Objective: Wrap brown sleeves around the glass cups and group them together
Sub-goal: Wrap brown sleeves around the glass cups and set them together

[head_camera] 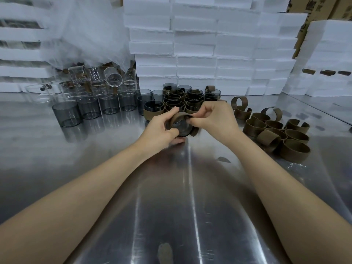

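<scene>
1. Nearest the camera, two bare forearms reach forward over a shiny metal table point(190, 197), which reflects them.
2. The left hand point(160, 128) grips a dark glass cup point(182, 126), tilted so that one round end faces the camera. Its fingers curl round the cup's left side, and the thumb presses on top.
3. The right hand point(213, 119) pinches the free end of a brown sleeve point(179, 116) between thumb and forefinger. Its other fingers are curled in beneath.
4. The sleeve arches over the top of the cup between the two thumbs. Another part of it hangs below the right fingers, by the cup's lower right edge. Cup and sleeve are just above the table.
5. Just beyond the fingertips stand the wrapped cups point(182, 100), packed touching one another in a tight cluster, each with a brown band.
6. To the left of the left fingers, well apart, bare grey cups point(89, 109) stand upright in a row.
7. Farther behind them are clear measuring cups point(112, 77), some tipped on their sides.
8. To the right of the right fingers lie loose sleeves point(280, 134), curled into rings and open hooks, heaped close together.
9. Farthest back, white foam boxes point(209, 44) are stacked high behind the cups.
10. Cardboard cartons point(320, 5) show at the top right.
</scene>
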Motion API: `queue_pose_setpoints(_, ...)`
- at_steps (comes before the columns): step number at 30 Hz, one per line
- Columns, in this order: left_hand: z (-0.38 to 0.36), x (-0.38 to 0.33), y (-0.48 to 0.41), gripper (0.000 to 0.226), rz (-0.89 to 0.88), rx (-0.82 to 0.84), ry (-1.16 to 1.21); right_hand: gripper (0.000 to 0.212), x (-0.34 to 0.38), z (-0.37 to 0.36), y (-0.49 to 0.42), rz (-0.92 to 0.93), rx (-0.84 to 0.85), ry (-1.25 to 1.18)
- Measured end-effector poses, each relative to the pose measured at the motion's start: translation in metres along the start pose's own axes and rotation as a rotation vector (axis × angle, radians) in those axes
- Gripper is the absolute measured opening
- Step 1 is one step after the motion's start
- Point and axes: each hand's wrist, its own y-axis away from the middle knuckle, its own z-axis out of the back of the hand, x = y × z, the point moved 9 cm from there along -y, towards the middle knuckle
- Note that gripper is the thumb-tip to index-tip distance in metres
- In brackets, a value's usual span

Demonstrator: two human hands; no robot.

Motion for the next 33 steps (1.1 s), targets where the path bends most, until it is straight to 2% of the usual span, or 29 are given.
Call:
queue_pose_setpoints(5,-0.002,-0.005,0.006,0.053,-0.015,-0.004,0.02,0.022,-0.007,0.001,0.0,-0.05,0.003,-0.024)
queue_pose_setpoints(8,0.003,-0.009,0.008,0.045,-0.039,-0.037,0.063,0.014,-0.009,-0.015,0.002,-0.094,0.131,-0.204)
queue_pose_setpoints(11,0.011,-0.014,0.009,0.039,-0.071,-0.086,0.115,0.028,-0.015,-0.043,0.01,-0.227,0.346,-0.446)
queue_pose_setpoints(13,0.015,-0.015,0.008,0.037,-0.096,-0.09,0.105,0.039,-0.017,-0.054,0.016,-0.321,0.391,-0.612)
queue_pose_setpoints(18,0.008,-0.009,0.002,0.036,-0.058,0.014,0.173,0.037,-0.018,-0.051,0.016,-0.301,0.196,-0.802)
queue_pose_setpoints(20,0.002,-0.008,0.002,0.044,-0.047,0.057,0.16,0.038,-0.019,-0.049,0.016,-0.309,0.16,-0.868)
queue_pose_setpoints(26,-0.002,0.0,0.002,0.043,0.008,0.1,0.152,0.055,-0.021,-0.048,0.015,-0.316,0.168,-0.847)
queue_pose_setpoints(33,-0.003,0.0,0.002,0.026,0.03,0.119,0.185,0.036,-0.024,-0.051,0.012,-0.357,0.16,-0.915)
